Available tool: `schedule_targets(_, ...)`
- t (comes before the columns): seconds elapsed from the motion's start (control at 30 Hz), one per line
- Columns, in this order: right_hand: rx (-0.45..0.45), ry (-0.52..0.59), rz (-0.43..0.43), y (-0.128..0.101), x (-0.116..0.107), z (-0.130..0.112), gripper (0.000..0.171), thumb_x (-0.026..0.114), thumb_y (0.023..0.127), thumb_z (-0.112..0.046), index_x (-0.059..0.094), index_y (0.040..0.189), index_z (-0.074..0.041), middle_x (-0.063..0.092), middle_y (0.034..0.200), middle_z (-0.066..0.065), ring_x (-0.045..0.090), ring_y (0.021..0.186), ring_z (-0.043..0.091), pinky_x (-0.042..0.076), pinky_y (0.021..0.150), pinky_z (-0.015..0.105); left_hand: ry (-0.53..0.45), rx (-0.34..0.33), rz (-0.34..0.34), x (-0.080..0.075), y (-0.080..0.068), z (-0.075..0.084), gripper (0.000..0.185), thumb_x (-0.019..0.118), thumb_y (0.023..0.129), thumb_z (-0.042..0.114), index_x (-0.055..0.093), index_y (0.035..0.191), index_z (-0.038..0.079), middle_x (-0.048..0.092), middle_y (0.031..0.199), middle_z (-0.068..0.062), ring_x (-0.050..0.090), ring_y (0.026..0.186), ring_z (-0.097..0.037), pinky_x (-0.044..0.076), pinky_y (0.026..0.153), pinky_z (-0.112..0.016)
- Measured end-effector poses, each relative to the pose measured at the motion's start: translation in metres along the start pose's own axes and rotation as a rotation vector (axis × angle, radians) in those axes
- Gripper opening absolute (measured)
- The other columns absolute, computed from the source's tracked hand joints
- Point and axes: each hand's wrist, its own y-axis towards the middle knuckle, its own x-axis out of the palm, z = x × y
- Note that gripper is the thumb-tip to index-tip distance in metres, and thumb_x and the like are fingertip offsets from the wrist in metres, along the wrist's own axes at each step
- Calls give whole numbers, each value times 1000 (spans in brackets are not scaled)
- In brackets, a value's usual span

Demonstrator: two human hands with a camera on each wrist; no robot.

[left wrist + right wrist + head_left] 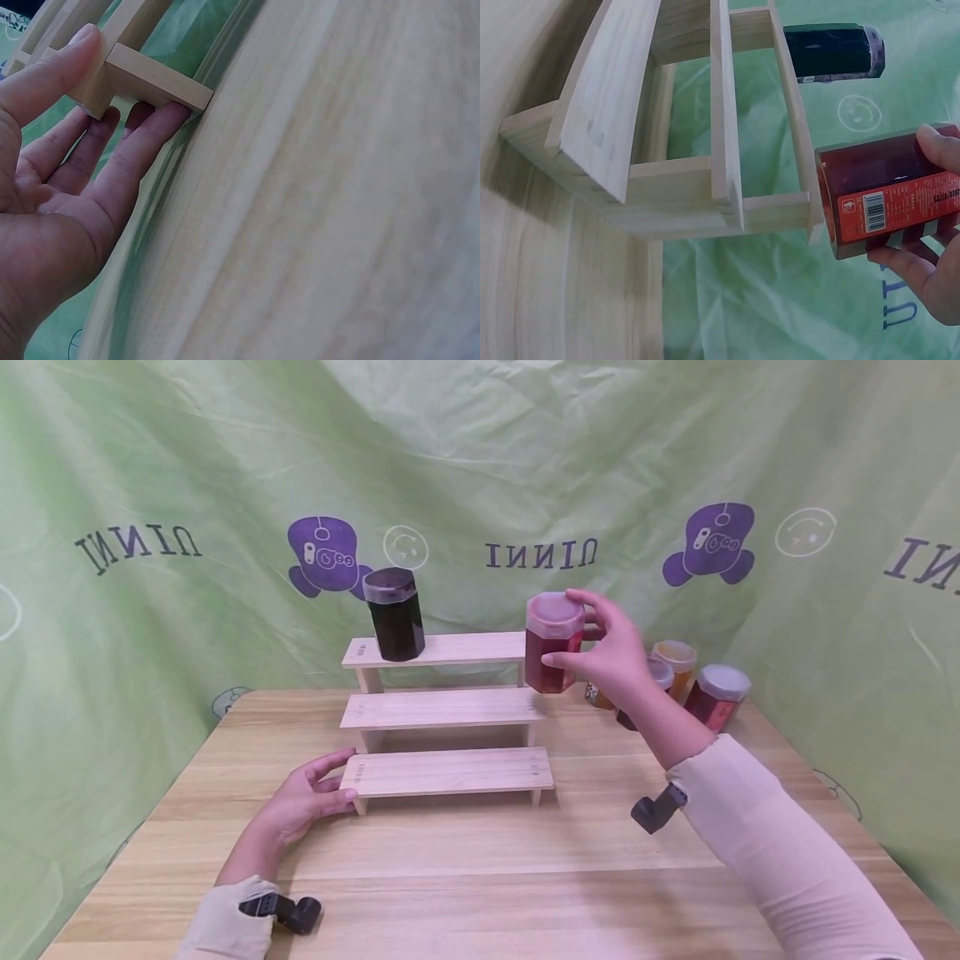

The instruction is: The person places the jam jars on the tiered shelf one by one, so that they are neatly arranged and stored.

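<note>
A three-step wooden display stand point(450, 772) stands on the table. My left hand point(303, 802) grips the left end of its lowest step, and in the left wrist view the thumb point(64, 64) lies on the board with fingers against the wood below. By the right end of the top step, my right hand point(611, 647) holds an eight-sided jar of dark red contents point(551, 652) upright, its lid pale and translucent. A red label with a barcode point(874, 211) shows on that jar. Whether its base touches the step is unclear. A dark jar point(397, 618) stands on the top step's left part.
Right of the stand, several more jars are grouped on the table, including a yellow-orange one point(677, 664) and a red one point(717, 697); my right arm partly covers them. A green printed cloth point(480, 468) hangs behind the wooden table point(465, 877).
</note>
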Motion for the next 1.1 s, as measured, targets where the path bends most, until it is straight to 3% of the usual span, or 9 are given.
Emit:
schedule_targets(0.37,21,24,-12,11,11,-9,83,84,55,-22,43,126,-36,53,112,0,54,95,19,51,75,35,14,1,1,-1,1,-1,77,64,74,-8,21,138,0,39,125,-25,56,99,-23,49,82,-44)
schedule_targets(1.1,31,63,28,36,38,-8,84,84,55,-20,43,127,-33,54,114,1,53,93,17,51,76,32,8,9,-8,-1,0,0,76,63,74,-9,22,137,-1,41,123,-23,56,99,-23,49,83,-44)
